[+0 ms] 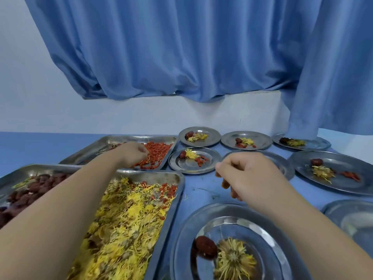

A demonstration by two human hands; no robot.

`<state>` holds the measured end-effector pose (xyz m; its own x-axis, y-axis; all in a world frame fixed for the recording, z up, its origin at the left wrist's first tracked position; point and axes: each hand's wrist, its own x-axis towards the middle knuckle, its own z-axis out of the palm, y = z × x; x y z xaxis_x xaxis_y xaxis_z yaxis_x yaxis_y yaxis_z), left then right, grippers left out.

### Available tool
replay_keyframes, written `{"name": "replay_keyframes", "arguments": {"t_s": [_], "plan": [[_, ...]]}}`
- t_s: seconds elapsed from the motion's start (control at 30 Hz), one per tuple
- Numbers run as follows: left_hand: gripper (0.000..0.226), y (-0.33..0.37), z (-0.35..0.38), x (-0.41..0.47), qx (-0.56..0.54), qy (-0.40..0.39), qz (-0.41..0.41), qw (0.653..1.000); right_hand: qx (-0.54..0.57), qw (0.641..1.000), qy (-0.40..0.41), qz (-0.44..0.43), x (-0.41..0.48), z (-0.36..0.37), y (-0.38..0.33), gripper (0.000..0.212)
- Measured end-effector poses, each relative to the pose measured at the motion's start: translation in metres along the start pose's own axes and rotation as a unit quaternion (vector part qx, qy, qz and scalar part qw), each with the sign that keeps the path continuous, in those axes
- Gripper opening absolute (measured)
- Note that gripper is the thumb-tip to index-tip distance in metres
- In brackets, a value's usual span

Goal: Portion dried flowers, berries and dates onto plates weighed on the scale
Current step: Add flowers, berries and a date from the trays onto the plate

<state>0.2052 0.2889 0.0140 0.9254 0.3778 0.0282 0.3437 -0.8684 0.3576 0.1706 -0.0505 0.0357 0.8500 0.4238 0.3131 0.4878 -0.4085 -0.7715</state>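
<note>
Two items on near plate (181,239): date (205,247), flower (234,259); no berries. Left hand (132,153), fingers bunched, pinches berries (161,150) in far tray (113,139), far-left of that plate. Right hand (248,174) hovers nearer, fingers curled; contents cannot be told.

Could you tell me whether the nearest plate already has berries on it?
Not yet: what shows of the nearest plate holds only a date and a dried flower.
</note>
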Motion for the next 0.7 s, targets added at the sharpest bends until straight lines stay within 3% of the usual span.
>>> {"name": "replay_keyframes", "arguments": {"t_s": [0.1,0.3,0.4,0.7], "plan": [[0.041,0.009,0.017,0.022,0.061,-0.068,-0.016,0.996,0.008,1.000,-0.002,0.002,0.001,0.001,0.004,0.032],[0.039,0.019,0.038,0.045,0.187,-0.129,-0.036,0.973,0.007,1.000,-0.009,-0.013,0.002,0.005,0.004,0.034],[0.024,0.028,0.036,0.046,0.207,-0.102,-0.035,0.972,-0.001,1.000,-0.011,-0.022,0.002,0.005,0.006,0.034],[0.032,0.024,0.036,0.044,0.149,-0.073,-0.010,0.986,0.016,0.999,-0.015,-0.036,0.001,0.004,0.003,0.032]]}}
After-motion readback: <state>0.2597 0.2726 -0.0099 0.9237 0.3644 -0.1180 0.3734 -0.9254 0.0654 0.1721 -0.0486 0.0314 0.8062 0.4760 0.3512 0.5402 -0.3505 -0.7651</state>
